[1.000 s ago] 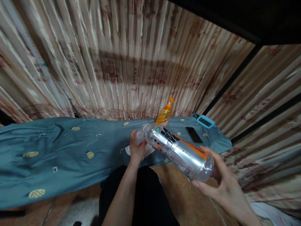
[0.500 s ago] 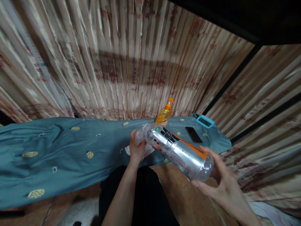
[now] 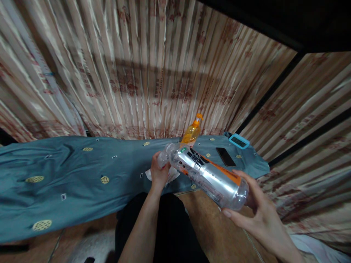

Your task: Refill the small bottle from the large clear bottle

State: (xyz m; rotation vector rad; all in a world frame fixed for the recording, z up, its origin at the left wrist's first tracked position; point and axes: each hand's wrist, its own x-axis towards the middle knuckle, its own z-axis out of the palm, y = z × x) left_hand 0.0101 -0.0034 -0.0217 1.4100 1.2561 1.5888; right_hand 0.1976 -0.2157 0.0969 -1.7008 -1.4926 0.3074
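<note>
Nearest us, our right hand (image 3: 253,212) cupped the base of the plastic bottle (image 3: 208,177), held tilted above the floor at the edge of the blue cloth (image 3: 82,175). Further out, our left hand (image 3: 159,171) was closed round its neck. We judged that bracing the base and keeping the grip firm would steady it. Beyond stood an orange pump bottle (image 3: 192,132).

The left hand (image 3: 159,172) wraps the neck of the bottle (image 3: 208,176), so its cap can't be seen at all. The label print is too small to read. The white cloth (image 3: 149,174) under that hand is mostly covered. The pump bottle (image 3: 192,132) has its base hidden behind the bottle. The right hand (image 3: 257,213) loses its wrist at the bottom edge.
</note>
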